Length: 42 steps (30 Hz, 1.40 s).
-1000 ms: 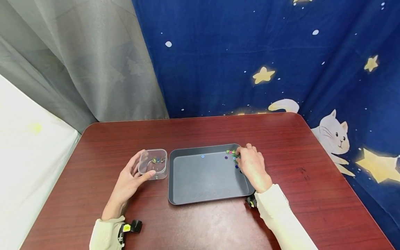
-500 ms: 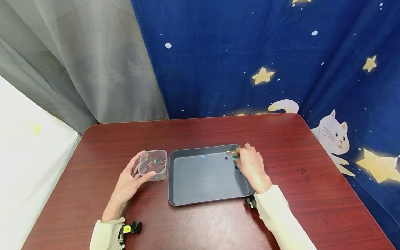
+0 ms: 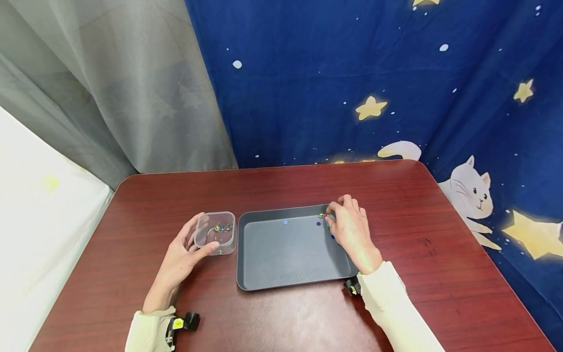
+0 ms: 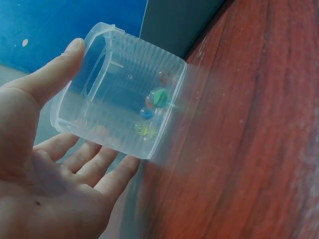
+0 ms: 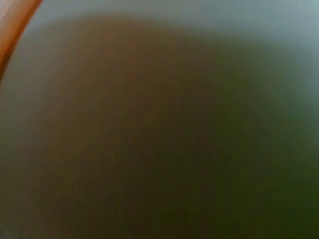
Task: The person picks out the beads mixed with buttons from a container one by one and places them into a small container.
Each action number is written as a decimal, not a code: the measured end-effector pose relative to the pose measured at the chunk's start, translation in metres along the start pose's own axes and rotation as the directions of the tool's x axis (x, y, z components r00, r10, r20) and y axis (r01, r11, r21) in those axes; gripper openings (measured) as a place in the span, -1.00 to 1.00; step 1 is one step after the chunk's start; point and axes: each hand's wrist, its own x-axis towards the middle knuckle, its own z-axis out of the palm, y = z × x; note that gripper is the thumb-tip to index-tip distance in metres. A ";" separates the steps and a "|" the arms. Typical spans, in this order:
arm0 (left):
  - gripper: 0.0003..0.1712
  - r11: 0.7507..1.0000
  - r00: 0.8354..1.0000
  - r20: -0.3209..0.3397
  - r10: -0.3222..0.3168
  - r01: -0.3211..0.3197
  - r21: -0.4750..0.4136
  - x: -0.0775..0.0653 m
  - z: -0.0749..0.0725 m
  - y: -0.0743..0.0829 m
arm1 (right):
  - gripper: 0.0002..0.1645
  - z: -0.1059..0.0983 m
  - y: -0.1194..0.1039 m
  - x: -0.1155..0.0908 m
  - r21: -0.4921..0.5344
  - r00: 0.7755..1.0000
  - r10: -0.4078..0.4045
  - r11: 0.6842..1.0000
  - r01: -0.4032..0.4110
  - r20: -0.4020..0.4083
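Left grip [image 3: 178, 256]: moderately spread around a clear plastic box [image 4: 149, 55], thumb at the rim, fingers against the opposite side. Box located just left of the tray, mouth up; contents are a few glass marbles at the bottom, including a green marble [image 4: 159, 98] and a blue marble [image 4: 146, 113].

Right grip [image 3: 352, 230]: thumb and forefinger close together at the far right corner of the grey tray [image 3: 286, 254]; cannot tell whether anything is pinched. Right wrist view blurred.

Tray, on the bench [image 3: 272, 186], contains small coloured pieces near those fingertips, a purple piece [image 3: 318, 224] nearby and a blue ring [image 3: 285, 222] farther left.
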 end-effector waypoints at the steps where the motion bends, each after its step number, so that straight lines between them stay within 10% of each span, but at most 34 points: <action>1: -0.02 1.000 1.000 0.001 0.001 -0.001 0.000 0.000 0.000 0.000 | -0.88 0.000 -0.001 0.000 0.010 1.000 -0.010 1.000 0.010 -0.009; 42: 0.02 1.000 1.000 0.000 -0.014 0.014 -0.002 0.000 -0.001 -0.001 | -0.86 0.001 -0.034 0.007 0.255 0.983 -0.132 0.953 0.161 -0.126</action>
